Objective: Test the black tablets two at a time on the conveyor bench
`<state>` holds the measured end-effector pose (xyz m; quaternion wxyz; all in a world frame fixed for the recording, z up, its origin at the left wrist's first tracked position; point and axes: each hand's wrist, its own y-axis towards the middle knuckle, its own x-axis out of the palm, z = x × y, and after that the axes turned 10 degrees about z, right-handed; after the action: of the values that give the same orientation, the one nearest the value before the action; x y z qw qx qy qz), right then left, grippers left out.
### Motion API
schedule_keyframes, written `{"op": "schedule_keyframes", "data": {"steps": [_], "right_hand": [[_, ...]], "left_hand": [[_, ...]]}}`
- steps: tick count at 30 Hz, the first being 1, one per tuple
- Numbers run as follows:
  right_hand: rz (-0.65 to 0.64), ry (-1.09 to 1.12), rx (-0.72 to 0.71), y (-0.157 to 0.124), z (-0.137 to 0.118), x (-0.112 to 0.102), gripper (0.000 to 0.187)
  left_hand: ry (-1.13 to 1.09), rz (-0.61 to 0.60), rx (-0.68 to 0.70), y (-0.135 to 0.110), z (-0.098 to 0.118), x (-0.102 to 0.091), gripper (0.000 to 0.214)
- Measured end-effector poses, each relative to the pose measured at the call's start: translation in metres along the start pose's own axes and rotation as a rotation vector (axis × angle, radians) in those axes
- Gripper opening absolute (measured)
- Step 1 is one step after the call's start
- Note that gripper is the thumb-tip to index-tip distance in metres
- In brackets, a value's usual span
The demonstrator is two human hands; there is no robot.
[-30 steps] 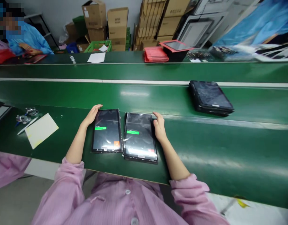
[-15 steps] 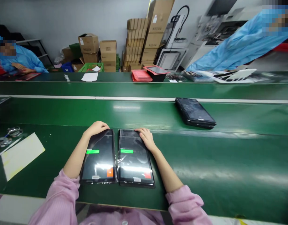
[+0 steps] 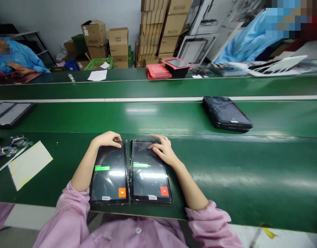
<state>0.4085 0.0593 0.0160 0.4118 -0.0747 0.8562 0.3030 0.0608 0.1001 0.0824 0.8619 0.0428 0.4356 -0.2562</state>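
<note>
Two black tablets in clear film lie side by side, the left tablet (image 3: 109, 182) and the right tablet (image 3: 149, 184). Each lit screen has a green bar and an orange-red "Fail" box. My left hand (image 3: 106, 139) curls over the top edge of the left tablet, its thumb on the upper rim and the other fingers bent behind it. Above the upper right part of the other tablet, my right hand (image 3: 165, 150) has its fingers apart. One fingertip is at the screen; whether it presses, I cannot tell.
A stack of tablets (image 3: 228, 113) sits on the belt at right, and more tablets (image 3: 12, 113) are at far left. A yellowish sheet (image 3: 30, 165), a white stick (image 3: 11, 160) and clear round parts (image 3: 7, 150) lie left. Co-workers in blue work across the line.
My right hand has lifted and spread its fingers, with a fingertip moving onto the screen. My left thumb has come over the tablet's top edge. The tablets at far left show more fully.
</note>
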Motion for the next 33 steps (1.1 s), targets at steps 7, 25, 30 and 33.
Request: {"op": "schedule_keyframes", "data": {"steps": [7,25,30,33], "right_hand": [[0.014,-0.051,0.120,-0.001,0.001,-0.001,0.049],[0.152,-0.060,0.087,0.000,0.002,-0.007,0.043],[0.228,-0.005,0.112,-0.001,0.006,-0.010,0.046],[0.218,-0.005,0.103,-0.001,0.005,-0.010,0.045]], "left_hand": [[-0.040,-0.015,0.022,0.000,-0.006,0.002,0.038],[-0.099,0.043,-0.030,0.002,-0.005,0.004,0.049],[-0.079,0.063,-0.011,0.007,0.010,0.012,0.055],[-0.014,0.095,-0.064,0.009,0.018,0.016,0.057]]}}
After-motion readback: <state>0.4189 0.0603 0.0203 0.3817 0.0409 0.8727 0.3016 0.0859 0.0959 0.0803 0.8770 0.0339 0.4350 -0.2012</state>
